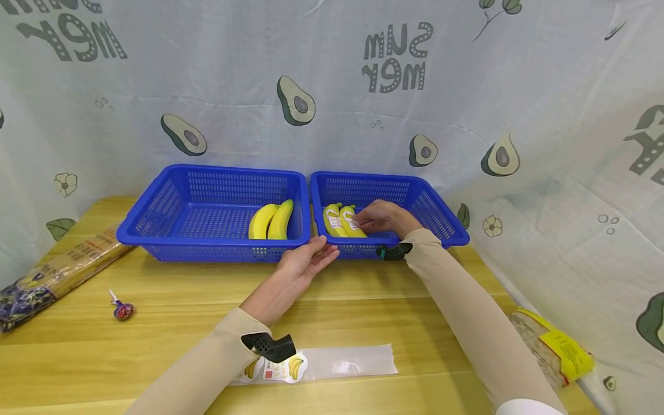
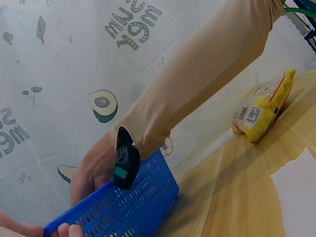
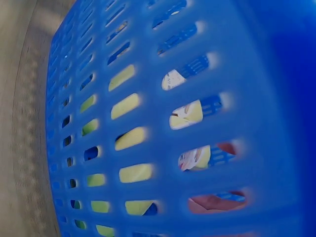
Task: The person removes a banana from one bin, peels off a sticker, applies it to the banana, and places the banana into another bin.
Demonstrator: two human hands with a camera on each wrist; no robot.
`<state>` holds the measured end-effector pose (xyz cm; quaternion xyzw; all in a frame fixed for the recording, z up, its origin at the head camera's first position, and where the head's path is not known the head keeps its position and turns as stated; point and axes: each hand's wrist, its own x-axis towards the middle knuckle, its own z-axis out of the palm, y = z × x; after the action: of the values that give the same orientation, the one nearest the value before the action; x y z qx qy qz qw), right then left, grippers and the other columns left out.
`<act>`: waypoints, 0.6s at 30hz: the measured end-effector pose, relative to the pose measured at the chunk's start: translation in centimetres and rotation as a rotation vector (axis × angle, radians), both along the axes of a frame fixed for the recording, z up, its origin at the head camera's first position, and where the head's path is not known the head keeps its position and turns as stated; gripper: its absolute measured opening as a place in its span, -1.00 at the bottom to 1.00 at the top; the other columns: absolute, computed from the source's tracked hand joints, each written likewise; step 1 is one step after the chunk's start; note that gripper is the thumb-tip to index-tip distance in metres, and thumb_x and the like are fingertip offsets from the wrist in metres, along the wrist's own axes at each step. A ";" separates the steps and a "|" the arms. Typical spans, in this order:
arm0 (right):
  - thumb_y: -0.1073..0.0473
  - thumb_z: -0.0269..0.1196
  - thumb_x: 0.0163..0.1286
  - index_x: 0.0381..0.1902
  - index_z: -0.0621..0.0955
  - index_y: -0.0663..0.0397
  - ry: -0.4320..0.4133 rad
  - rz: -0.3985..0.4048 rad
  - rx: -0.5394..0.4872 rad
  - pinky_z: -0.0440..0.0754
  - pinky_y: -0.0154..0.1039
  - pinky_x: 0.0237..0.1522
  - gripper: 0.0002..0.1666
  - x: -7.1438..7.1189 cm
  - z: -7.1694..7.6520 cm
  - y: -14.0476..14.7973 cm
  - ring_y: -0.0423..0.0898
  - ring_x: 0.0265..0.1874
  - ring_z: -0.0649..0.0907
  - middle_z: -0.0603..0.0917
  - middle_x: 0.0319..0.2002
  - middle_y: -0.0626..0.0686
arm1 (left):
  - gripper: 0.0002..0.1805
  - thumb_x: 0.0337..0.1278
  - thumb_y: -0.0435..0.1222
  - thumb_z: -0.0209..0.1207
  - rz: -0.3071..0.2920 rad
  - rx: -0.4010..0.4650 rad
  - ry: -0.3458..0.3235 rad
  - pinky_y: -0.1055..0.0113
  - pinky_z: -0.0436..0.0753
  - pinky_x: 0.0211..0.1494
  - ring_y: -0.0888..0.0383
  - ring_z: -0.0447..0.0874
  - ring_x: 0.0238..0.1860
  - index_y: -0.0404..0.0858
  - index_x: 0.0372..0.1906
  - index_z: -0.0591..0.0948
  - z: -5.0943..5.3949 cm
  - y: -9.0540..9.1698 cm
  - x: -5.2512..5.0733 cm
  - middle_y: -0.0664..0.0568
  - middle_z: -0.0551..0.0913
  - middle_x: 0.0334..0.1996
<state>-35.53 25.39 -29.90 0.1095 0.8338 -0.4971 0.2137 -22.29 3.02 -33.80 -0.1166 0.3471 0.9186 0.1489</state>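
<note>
My left hand (image 1: 298, 264) holds the front rim of the right blue basket (image 1: 441, 235) near its left corner. In the left wrist view, the thumb lies over the rim and fingertips (image 2: 69, 230) show outside it. Inside that basket, my right hand (image 1: 386, 217) reaches down, its fingertips at the right one of two labelled bananas (image 1: 353, 222). The other labelled banana (image 1: 333, 221) lies alongside. Through the basket's slots the right wrist view shows a white label (image 3: 190, 159) and part of the hand; whether the fingers grip the banana is hidden.
The left blue basket (image 1: 150, 235) holds two bananas (image 1: 280, 221) without visible labels. A clear strip with banana stickers (image 1: 294, 369) lies in front. Leftward are a lollipop (image 1: 123, 310) and a long packet (image 1: 67, 271); a yellow bag (image 1: 565, 351) lies at the right edge.
</note>
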 end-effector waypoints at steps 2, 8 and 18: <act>0.28 0.26 0.64 0.27 0.61 0.43 -0.001 0.004 0.002 0.78 -0.35 -0.06 -0.62 0.0 -0.1 -0.1 -0.11 -0.18 0.65 0.63 -0.07 0.12 | -0.93 0.54 -0.56 0.15 -0.009 0.005 0.005 0.04 0.75 0.29 -0.02 0.81 -0.19 -0.40 -0.14 0.60 -0.1 -0.2 0.1 -0.18 0.67 -0.25; 0.28 0.21 0.66 0.38 0.53 0.48 0.020 -0.005 -0.003 0.78 -0.14 0.19 -0.53 0.0 -0.2 -0.7 -0.02 -0.08 0.72 0.66 0.07 0.22 | -0.95 0.57 -0.52 0.14 -0.046 0.004 0.000 -0.01 0.69 0.37 -0.06 0.80 -0.12 -0.44 -0.04 0.59 -0.4 -0.4 0.1 -0.22 0.70 -0.22; 0.28 0.15 0.71 0.56 0.36 0.46 0.229 -0.151 -0.181 0.51 0.03 0.53 -0.41 0.7 2.1 -1.6 0.23 0.47 0.55 0.49 0.48 0.40 | -0.86 0.60 -0.49 0.13 -0.248 -0.188 0.131 0.02 0.73 0.33 0.00 0.83 -0.10 -0.49 0.02 0.65 0.1 -1.8 1.7 -0.18 0.78 -0.18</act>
<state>-34.86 23.79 -27.82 0.0950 0.7938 -0.5942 0.0883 -20.58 1.26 -33.75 -0.0262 0.4523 0.8622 0.2265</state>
